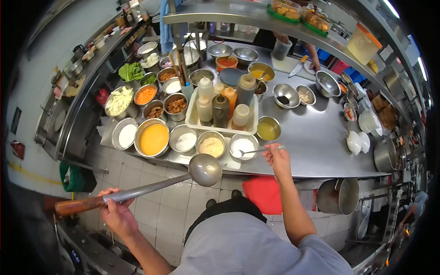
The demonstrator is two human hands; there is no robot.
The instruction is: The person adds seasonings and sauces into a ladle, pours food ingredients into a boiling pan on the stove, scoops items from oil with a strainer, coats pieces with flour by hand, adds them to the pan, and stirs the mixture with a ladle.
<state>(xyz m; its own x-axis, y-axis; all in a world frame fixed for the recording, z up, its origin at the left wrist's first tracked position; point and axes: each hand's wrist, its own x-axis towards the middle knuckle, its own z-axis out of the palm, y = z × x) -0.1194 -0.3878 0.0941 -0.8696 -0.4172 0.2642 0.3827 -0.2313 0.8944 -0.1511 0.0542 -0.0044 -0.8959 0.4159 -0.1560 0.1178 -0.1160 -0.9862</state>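
Observation:
My left hand (118, 211) is wrapped round the long handle of a ladle (205, 170), where the wooden grip meets the metal shaft. The ladle's round bowl hangs in front of the counter edge, near a metal container of pale yellow powder (211, 145). In my right hand (277, 160) is the handle of a small metal spoon (256, 151). The spoon's tip rests in a metal container of white powder (243, 147). Just behind my right hand stands a metal bowl of yellowish liquid (268, 129).
A white tray of squeeze bottles (192, 120) stands behind the containers. Metal pots of chopped ingredients, including shredded carrot (145, 95), fill the left side. Overhead runs a metal shelf (256, 22). Across the counter, another person's hand (315, 63) is by a knife (299, 67). A large pot (338, 195) sits low right.

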